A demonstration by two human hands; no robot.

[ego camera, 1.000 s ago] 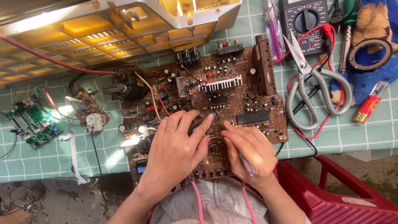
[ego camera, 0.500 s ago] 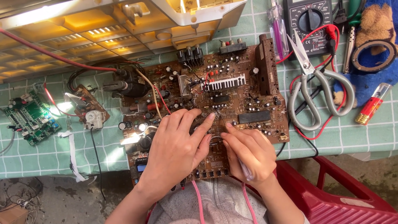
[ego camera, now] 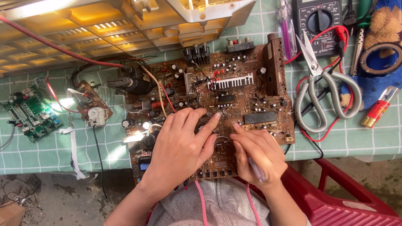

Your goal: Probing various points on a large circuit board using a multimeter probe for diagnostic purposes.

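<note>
Pressing flat, open left hand (ego camera: 180, 146) lay on brown circuit board (ego camera: 234, 92); right hand (ego camera: 257, 152), just beside, gripped a pen-like tool (ego camera: 256, 169).

table (ego camera: 50, 150): green checked cloth | on it: brown circuit board (ego camera: 234, 96) | scissors (ego camera: 322, 88) | multimeter (ego camera: 320, 23) | small green board (ego camera: 31, 113) | tape roll (ego camera: 383, 58)

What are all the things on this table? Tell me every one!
big circuit board: 1, brown, middle
small circuit board: 1, green, far left
little board: 1, brown, left
casing: 1, cream, top
scissors: 1, grey handles, right
multimeter: 1, black, top right
tape roll: 1, black, far right
lighter: 1, red, right edge
chair: 1, red, bottom right
left hand: on big board
right hand: holds pen, touching board
</note>
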